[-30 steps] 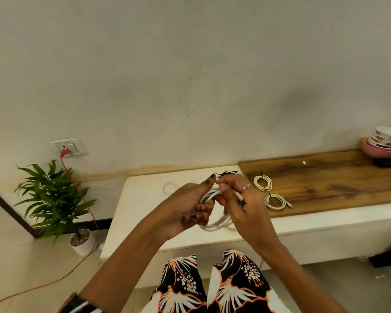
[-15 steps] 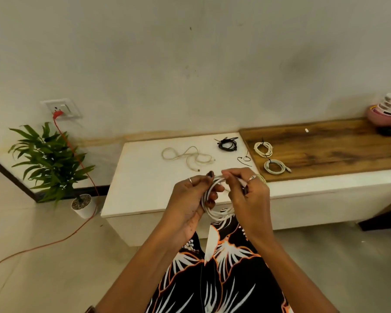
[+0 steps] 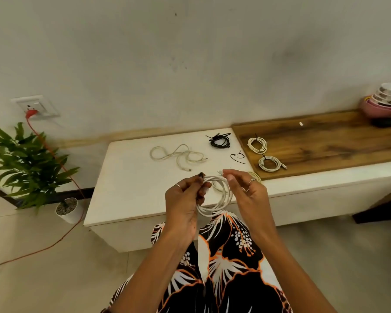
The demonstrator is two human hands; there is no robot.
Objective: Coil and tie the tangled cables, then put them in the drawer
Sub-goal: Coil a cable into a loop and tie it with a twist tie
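Note:
A white cable coiled into loops [image 3: 221, 199] hangs between my hands over the front edge of the white cabinet top [image 3: 127, 177]. My left hand [image 3: 185, 197] grips the coil at its upper left. My right hand [image 3: 246, 188] pinches the cable's free end at the top right. On the cabinet lie a loose tangled white cable [image 3: 178, 154], a coiled black cable [image 3: 220, 141] and a thin black tie [image 3: 237, 155]. Two tied white coils [image 3: 257, 144] [image 3: 269, 163] rest on the wooden top [image 3: 325, 143]. No drawer is visible.
A potted plant [image 3: 25, 163] stands on the floor at the left. An orange cord [image 3: 61, 168] runs from the wall socket [image 3: 35, 107] across the floor. Stacked bowls [image 3: 386, 98] sit at the far right of the wooden top.
The view has tilted down and the cabinet now sits farther out. My hands have drawn slightly apart, and my right hand has moved from the coil to pinching the cable's end.

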